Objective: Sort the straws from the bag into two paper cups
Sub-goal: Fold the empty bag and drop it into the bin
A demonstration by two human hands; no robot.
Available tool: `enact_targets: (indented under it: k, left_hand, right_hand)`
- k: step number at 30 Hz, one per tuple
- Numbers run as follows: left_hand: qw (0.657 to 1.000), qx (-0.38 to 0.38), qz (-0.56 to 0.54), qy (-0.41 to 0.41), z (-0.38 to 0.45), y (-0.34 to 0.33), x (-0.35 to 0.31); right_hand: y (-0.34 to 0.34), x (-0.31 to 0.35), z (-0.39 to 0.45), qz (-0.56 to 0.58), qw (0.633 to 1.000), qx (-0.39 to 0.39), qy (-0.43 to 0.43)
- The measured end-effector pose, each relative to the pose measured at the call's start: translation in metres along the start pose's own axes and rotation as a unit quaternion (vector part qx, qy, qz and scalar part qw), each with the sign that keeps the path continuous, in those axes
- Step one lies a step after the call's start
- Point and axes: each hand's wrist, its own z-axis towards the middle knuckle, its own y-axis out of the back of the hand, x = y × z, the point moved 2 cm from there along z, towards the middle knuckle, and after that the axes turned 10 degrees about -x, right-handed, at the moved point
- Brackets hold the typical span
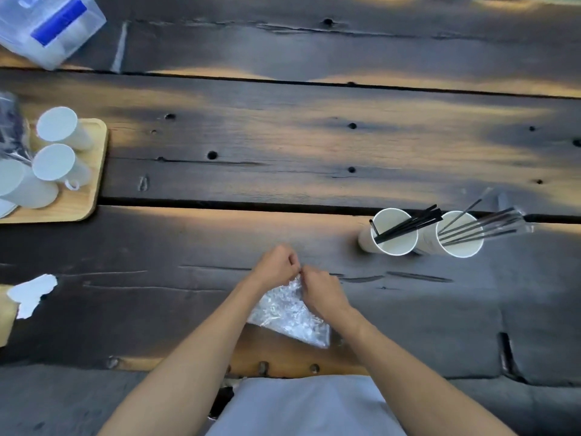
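Note:
A crumpled clear plastic bag (287, 314) lies on the dark wooden table near its front edge. My left hand (276, 267) and my right hand (320, 291) meet at the bag's top end, fingers pinched on the plastic. To the right stand two white paper cups side by side. The left cup (393, 243) holds several bare black straws (408, 223). The right cup (460, 247) holds several straws in clear wrappers (481, 226). I cannot tell whether any straw is inside the bag.
A wooden tray (91, 180) at the left carries several upturned white cups (58, 124). A clear plastic box with a blue label (53, 26) sits at the far left corner. A torn white scrap (31, 294) lies at the left edge.

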Motion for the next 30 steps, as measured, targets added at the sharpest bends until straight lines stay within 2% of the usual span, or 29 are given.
enact_targets:
  k: [2,4,9,12,15,18,22,26,30]
  left_hand:
    - [0.997,0.070,-0.014,0.015,0.001,-0.007,0.002]
    - [0.994,0.093,-0.022,0.051,0.000,-0.011,0.012]
    - [0.980,-0.013,-0.128,0.154,-0.006,-0.013,0.035]
    - [0.969,-0.075,-0.156,0.175,-0.010,-0.010,0.052]
    - [0.983,-0.087,-0.107,0.124,-0.015,-0.008,0.065]
    - [0.997,-0.063,0.000,0.042,-0.018,-0.003,0.066]
    - [0.989,-0.038,0.142,-0.034,-0.016,0.004,0.059]
    - [0.984,-0.016,0.174,-0.033,-0.015,0.006,0.052]
    - [0.982,-0.037,0.173,-0.064,-0.025,-0.001,0.057]
  right_hand:
    - [0.006,-0.003,0.002,-0.061,0.995,-0.006,0.084]
    - [0.010,-0.007,0.004,-0.060,0.994,-0.005,0.087]
    - [0.014,-0.013,0.001,-0.049,0.997,-0.035,0.058]
    - [0.011,-0.017,-0.003,-0.064,0.995,-0.063,0.051]
    - [0.013,-0.024,-0.004,-0.045,0.995,-0.083,0.027]
    - [0.017,-0.033,-0.005,-0.008,0.997,-0.080,-0.005]
    - [0.021,-0.045,-0.002,0.010,0.997,-0.077,-0.025]
    - [0.019,-0.053,0.004,-0.036,0.996,-0.086,0.013]
    - [0.015,-0.058,0.003,-0.048,0.993,-0.091,0.053]
